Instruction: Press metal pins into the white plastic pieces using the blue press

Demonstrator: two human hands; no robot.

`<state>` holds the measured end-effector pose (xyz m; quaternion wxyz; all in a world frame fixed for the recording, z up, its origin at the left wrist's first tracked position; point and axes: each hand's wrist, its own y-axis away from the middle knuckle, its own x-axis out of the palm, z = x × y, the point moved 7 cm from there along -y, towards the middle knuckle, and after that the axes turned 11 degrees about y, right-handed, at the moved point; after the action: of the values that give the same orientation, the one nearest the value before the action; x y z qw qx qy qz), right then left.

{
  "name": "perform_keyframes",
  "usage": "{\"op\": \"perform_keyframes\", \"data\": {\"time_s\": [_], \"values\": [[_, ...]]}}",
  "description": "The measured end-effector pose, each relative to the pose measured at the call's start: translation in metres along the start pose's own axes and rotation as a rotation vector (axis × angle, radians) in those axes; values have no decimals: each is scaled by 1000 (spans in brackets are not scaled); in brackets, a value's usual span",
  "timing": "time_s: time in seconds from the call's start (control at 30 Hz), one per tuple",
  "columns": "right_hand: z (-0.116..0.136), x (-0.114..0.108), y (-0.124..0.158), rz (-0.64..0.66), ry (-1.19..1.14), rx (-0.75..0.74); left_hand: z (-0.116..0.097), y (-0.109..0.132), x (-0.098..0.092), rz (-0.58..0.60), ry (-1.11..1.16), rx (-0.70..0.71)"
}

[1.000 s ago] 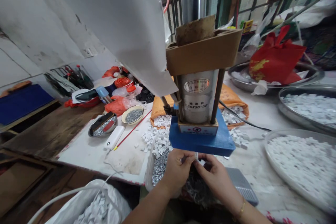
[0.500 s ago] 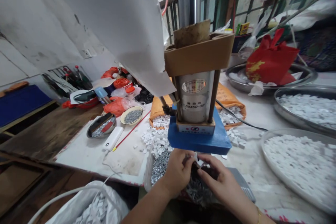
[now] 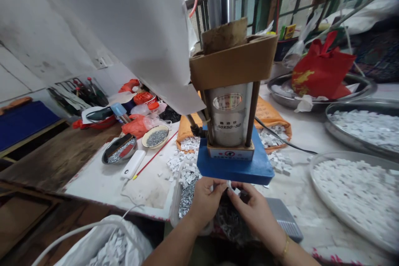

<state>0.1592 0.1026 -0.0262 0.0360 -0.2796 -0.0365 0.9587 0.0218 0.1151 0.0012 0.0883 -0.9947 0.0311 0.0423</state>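
Observation:
Below the blue base (image 3: 233, 170) of the press (image 3: 232, 118), my two hands come together, fingers pinched. My left hand (image 3: 206, 200) holds a small white plastic piece (image 3: 229, 184) at its fingertips. My right hand (image 3: 252, 205) grips at the same piece from the other side, and another white piece (image 3: 237, 191) shows by its fingers. What the curled fingers hide I cannot make out. Left of my left hand is a clear tub (image 3: 175, 205) with metal screws (image 3: 187, 199) and white pieces. A dark plastic bag (image 3: 232, 220) lies beneath my hands.
Right of my hands is a grey ridged box (image 3: 285, 220). Round trays (image 3: 314, 174) of white pieces stand on the right. An orange sack (image 3: 280, 118) lies behind the press. Bowls (image 3: 155, 137) of metal parts stand left; a white sack (image 3: 109, 241) of pieces is at front left.
My hands have shifted slightly left and closer together, with fingertips meeting at the white piece. The view has moved a little; the surroundings look the same.

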Motion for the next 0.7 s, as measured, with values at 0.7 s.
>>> {"op": "perform_keyframes", "data": {"time_s": [0.7], "values": [[-48, -68, 42, -38, 687, -386, -22, 15, 21, 112, -478, 519]]}}
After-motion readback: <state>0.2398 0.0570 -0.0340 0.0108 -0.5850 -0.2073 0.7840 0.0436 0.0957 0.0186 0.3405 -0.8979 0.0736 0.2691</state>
